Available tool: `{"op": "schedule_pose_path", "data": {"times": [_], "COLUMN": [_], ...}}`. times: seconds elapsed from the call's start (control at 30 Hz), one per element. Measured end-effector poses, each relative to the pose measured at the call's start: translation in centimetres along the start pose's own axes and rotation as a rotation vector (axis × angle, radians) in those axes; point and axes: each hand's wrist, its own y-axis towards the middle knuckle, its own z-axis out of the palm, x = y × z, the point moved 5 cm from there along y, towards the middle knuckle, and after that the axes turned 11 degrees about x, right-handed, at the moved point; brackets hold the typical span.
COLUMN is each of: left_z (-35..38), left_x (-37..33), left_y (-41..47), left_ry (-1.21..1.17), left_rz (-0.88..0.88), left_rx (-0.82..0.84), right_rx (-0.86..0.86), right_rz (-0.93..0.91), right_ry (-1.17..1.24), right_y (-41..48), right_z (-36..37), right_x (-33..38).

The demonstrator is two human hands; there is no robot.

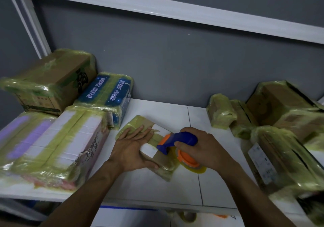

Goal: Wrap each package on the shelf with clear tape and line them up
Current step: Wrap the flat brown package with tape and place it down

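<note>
A small flat cardboard package [158,152] with a white label lies in the middle of the white shelf [175,191], partly covered in yellowish clear tape. My left hand [133,147] presses flat on its left part, fingers spread. My right hand [201,147] grips a blue and orange tape dispenser [177,144] whose head rests on the package's top; its tape roll [191,163] hangs off the package's right edge.
Taped packages crowd the left: a brown carton [50,81], a blue pack [108,95], a white and purple pack [52,144]. More taped cartons [280,121] pile on the right. A grey wall stands behind; an upper shelf beam [175,11] runs overhead.
</note>
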Motion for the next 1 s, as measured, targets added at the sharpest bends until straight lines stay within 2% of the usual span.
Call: {"op": "schedule_pose_path", "data": {"times": [0.2,0.57,0.83,1.0], "left_z": [0.9,1.3,1.5,0.2], "left_x": [-2.1,-1.5,-1.4,-1.0], "left_y": [0.1,0.8,1.7,3.0], "left_ry": [-0.058,-0.066,-0.050,-0.118], "left_rz": [0.041,0.081,0.094,0.181], "left_rx": [-0.012,-0.086,0.005,0.103], "right_rx": [0.002,-0.043,-0.039,-0.049], "right_rz": [0.007,-0.013,0.014,0.044], "right_ry": [0.056,0.128,0.124,0.079], "right_y": [-0.2,-1.8,-3.2,-2.6], "right_z": [0.2,-0.6,-0.7,0.4], "right_x": [-0.5,-1.4,-1.8,-1.6]}}
